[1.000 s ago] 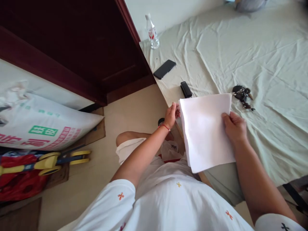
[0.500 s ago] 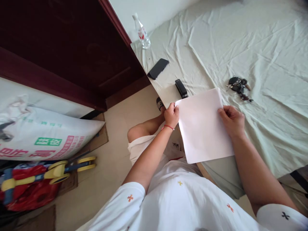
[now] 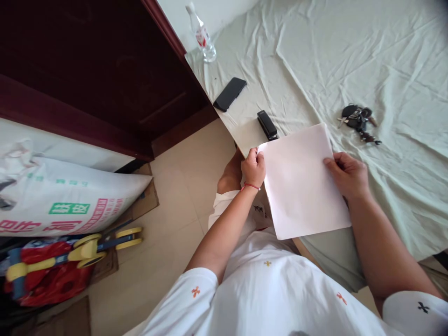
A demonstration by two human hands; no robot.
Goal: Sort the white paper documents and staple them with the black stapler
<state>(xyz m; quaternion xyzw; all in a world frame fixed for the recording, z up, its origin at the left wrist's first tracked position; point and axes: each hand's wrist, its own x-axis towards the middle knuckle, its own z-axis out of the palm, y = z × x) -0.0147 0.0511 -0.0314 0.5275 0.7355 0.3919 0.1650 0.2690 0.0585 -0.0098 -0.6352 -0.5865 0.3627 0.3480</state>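
Observation:
Both hands grip a blank white stack of paper (image 3: 306, 186), tilted over my lap and the table edge. My left hand (image 3: 254, 167) pinches its upper left corner, thumb on top. On the opposite side my right hand (image 3: 348, 175) holds the edge, thumb on the face and fingers curled behind. A black stapler (image 3: 267, 125) lies on the table just beyond the paper's upper left corner. How many sheets there are I cannot tell.
A pale green cloth (image 3: 308, 65) covers the table. On it are a black phone (image 3: 230, 94), a plastic bottle (image 3: 204, 39) and a bunch of keys (image 3: 359, 121). To the left are a dark red door (image 3: 87, 70), a large white sack (image 3: 84, 196) and a yellow-and-blue wheeled toy (image 3: 84, 251).
The view has shifted slightly, and my knee has moved inward toward the table. Both hands keep the same hold on the paper.

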